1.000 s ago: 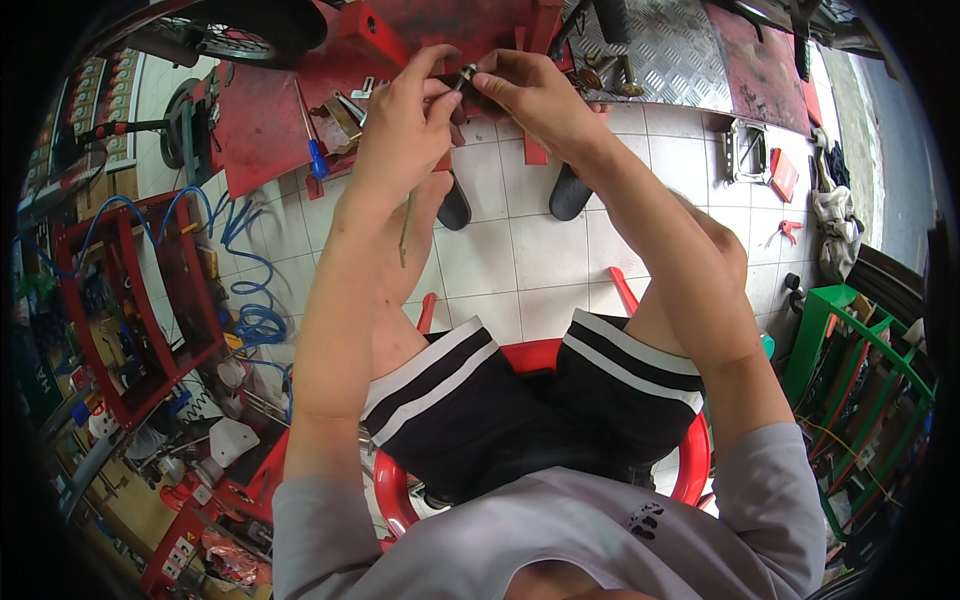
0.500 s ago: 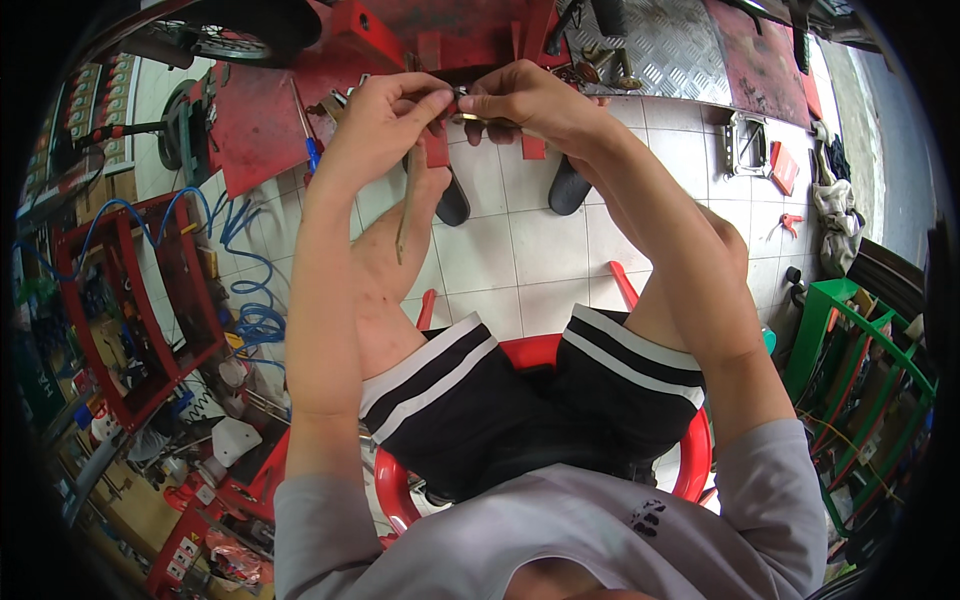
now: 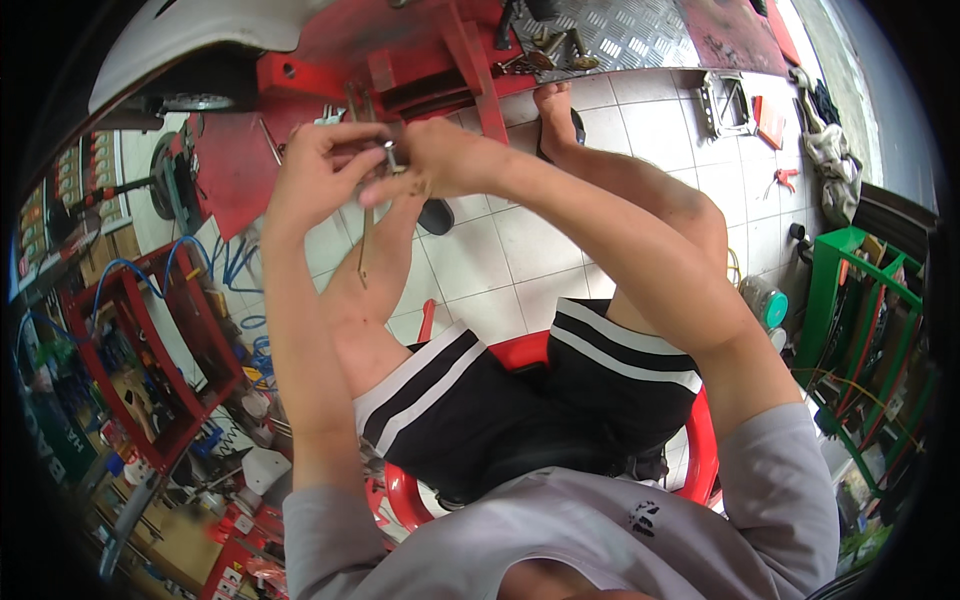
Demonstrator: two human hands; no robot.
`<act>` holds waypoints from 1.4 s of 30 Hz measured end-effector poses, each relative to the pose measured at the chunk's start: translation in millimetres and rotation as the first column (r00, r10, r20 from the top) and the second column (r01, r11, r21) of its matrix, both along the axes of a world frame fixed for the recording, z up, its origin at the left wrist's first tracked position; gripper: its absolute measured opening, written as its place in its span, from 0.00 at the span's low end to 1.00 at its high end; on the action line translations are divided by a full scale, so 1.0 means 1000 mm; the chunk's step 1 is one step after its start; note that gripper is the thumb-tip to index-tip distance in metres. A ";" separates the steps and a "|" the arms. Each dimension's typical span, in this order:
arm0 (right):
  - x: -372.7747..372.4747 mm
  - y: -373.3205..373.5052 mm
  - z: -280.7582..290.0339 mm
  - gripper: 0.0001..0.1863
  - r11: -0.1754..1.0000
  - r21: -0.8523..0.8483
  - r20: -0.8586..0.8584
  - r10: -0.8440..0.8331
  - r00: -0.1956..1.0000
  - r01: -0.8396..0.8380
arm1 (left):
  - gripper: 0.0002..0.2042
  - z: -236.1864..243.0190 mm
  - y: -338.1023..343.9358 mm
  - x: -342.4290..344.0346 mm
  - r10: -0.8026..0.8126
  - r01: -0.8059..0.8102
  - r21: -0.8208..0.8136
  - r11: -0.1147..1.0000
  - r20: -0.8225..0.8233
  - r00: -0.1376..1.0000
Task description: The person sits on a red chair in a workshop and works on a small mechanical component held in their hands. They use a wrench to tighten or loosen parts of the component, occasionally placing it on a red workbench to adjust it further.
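Observation:
My left hand (image 3: 322, 180) and my right hand (image 3: 445, 158) meet in front of me, above my left knee. Between their fingertips is a small shiny metal bolt (image 3: 392, 155) with a rounded head. The left thumb and forefinger pinch at it from one side. From the other, the right fingers close round it, their tips partly hidden and a little blurred. A long thin tan bar (image 3: 365, 245) slants down below the hands; I cannot tell whether either hand touches it.
Ahead stands a red metal lift frame (image 3: 420, 60), with loose metal parts (image 3: 560, 48) on a checker plate (image 3: 635, 35). A red-handled tool (image 3: 784, 180) lies on the tiles. Green rack (image 3: 850, 300) at right; red shelf (image 3: 150, 330) and blue hose (image 3: 130, 265) at left.
The view has shifted, and both hands now appear farther left and slightly lower. The right hand has turned, bringing the metal bolt into sight. My right foot shows farther forward, partly out of its sandal.

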State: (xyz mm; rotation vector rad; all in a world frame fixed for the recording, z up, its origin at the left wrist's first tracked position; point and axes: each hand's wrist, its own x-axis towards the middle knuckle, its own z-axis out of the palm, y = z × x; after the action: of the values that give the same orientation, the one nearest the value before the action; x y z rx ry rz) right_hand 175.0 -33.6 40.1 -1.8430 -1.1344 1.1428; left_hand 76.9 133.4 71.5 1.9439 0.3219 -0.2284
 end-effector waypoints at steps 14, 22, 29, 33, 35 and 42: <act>-0.003 -0.012 0.007 0.30 0.932 0.355 0.158 0.020 0.987 -0.076 | 0.14 0.034 0.027 -0.010 -0.152 0.153 0.014 0.988 -0.046 0.987; 0.006 -0.016 0.029 0.23 0.695 0.685 0.079 -0.370 0.926 0.219 | 0.13 0.025 0.058 -0.021 0.137 -0.022 -0.377 0.926 0.281 0.950; 0.021 -0.036 0.055 0.24 0.810 0.584 0.133 -0.168 0.977 0.060 | 0.11 0.023 0.043 -0.006 0.379 -0.304 -0.400 0.865 0.124 0.917; 0.018 -0.024 0.042 0.26 0.934 0.318 0.066 0.151 0.986 -0.164 | 0.11 -0.002 -0.005 0.047 0.025 -0.011 0.142 0.990 -0.094 0.995; 0.002 -0.017 0.035 0.28 0.907 0.042 0.149 0.409 0.900 -0.419 | 0.13 -0.017 -0.037 0.069 -0.056 0.093 0.236 0.967 -0.156 0.986; -0.068 0.002 -0.013 0.29 0.670 -0.200 0.190 0.742 0.643 -0.715 | 0.08 -0.093 -0.137 0.150 -0.656 0.584 0.550 0.596 -0.086 0.750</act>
State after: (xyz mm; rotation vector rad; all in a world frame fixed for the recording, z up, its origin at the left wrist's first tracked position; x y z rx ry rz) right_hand 106.9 -32.0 27.6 -1.6567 -2.1482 1.4306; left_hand 226.8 -3.8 -21.1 2.5865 -0.4709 -0.5124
